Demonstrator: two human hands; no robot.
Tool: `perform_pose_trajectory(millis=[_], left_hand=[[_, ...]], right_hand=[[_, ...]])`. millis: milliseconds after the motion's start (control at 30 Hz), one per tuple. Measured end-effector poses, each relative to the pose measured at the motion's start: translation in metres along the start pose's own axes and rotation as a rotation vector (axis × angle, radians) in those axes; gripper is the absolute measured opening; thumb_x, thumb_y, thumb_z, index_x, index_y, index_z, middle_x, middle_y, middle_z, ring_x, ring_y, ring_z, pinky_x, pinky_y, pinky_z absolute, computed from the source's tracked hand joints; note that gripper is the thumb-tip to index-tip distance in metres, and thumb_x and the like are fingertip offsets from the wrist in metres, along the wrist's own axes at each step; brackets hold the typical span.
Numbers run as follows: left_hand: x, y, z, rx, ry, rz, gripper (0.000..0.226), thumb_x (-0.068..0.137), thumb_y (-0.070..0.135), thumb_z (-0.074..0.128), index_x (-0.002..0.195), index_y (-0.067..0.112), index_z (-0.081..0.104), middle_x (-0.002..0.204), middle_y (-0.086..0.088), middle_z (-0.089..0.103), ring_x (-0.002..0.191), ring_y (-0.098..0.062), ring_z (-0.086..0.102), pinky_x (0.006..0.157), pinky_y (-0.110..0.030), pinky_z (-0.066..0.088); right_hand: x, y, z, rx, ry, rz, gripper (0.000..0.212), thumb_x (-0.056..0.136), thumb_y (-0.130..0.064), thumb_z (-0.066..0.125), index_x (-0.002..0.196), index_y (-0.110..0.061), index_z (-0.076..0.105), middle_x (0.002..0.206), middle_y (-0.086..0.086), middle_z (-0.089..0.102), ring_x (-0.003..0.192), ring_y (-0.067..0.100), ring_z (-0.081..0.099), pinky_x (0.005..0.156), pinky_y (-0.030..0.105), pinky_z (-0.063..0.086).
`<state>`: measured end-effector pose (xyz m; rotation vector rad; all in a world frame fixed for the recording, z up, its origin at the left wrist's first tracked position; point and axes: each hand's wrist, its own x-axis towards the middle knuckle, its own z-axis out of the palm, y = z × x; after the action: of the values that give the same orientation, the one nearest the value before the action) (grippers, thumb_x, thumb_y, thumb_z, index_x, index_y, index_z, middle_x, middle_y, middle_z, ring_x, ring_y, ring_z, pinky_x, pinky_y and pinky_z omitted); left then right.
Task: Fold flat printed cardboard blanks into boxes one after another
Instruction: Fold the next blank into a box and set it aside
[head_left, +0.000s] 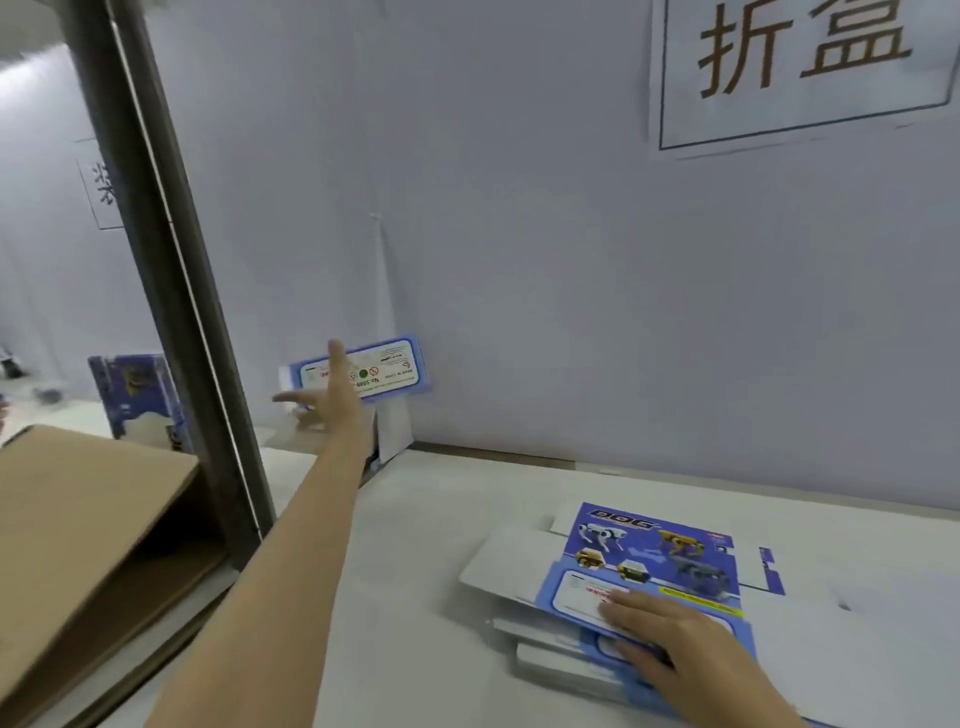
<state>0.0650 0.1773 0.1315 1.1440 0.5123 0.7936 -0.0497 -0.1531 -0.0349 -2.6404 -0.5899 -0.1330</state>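
Two hands at work. Left hand (332, 400) stretched to centre-left of frame, fingers spread straight, holding nothing. Folded box (397, 364) just beyond fingertips, tilted against wall; contact unclear. Right hand (670, 639) lies flat, fingers straight, on top blank (649, 551) of stack, lower right, on table (441, 519). Judgement: for next fold, slide off top blank alone, keep stack squared, crease along scored lines.

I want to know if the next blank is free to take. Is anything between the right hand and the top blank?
Nothing visible does. The right hand rests flat on the top blank; the left hand is out at the folded box by the wall.
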Motion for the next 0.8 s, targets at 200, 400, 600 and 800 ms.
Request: perform_pose_trajectory(millis=[200, 400, 600, 800], left_hand=[[-0.043, -0.083, 0.017, 0.423, -0.383, 0.203, 0.072, 0.087, 0.017, 0.068, 0.147, 0.013, 0.028, 0.150, -0.018, 0.022, 0.135, -0.031, 0.032, 0.107, -0.040, 0.035], [-0.053, -0.129, -0.018, 1.006, -0.291, 0.459, 0.068, 0.078, 0.014, 0.074, 0.139, 0.006, 0.043, 0.135, -0.023, 0.042, 0.125, -0.036, 0.041, 0.103, -0.040, 0.034], [0.006, -0.123, -0.053, 1.217, 0.073, 0.290, 0.098, 0.076, 0.014, 0.077, 0.148, -0.003, 0.014, 0.151, -0.029, 0.017, 0.130, -0.048, 0.028, 0.106, -0.054, 0.025], [0.051, -0.099, -0.073, 1.724, -0.055, 0.435, 0.027, 0.094, 0.037, 0.050, 0.112, 0.018, 0.059, 0.110, -0.006, 0.061, 0.103, -0.026, 0.054, 0.086, -0.034, 0.040]], right_hand=[[-0.002, 0.001, 0.003, 0.024, 0.013, 0.031, 0.046, 0.089, -0.058, 0.051, 0.134, -0.053, 0.044, 0.144, -0.032, 0.037, 0.131, -0.009, 0.035, 0.102, 0.001, 0.018], [-0.002, 0.002, 0.002, 0.031, 0.000, 0.017, 0.046, 0.091, -0.054, 0.052, 0.136, -0.049, 0.044, 0.145, -0.029, 0.037, 0.132, -0.008, 0.034, 0.105, 0.006, 0.025], [0.000, 0.006, 0.005, 0.010, 0.010, -0.002, 0.045, 0.093, -0.052, 0.050, 0.138, -0.049, 0.042, 0.146, -0.030, 0.036, 0.133, -0.010, 0.030, 0.101, 0.000, 0.011], [-0.003, 0.004, 0.006, -0.012, 0.018, 0.006, 0.044, 0.093, -0.052, 0.051, 0.136, -0.052, 0.042, 0.145, -0.032, 0.036, 0.133, -0.011, 0.030, 0.106, 0.004, 0.018]])
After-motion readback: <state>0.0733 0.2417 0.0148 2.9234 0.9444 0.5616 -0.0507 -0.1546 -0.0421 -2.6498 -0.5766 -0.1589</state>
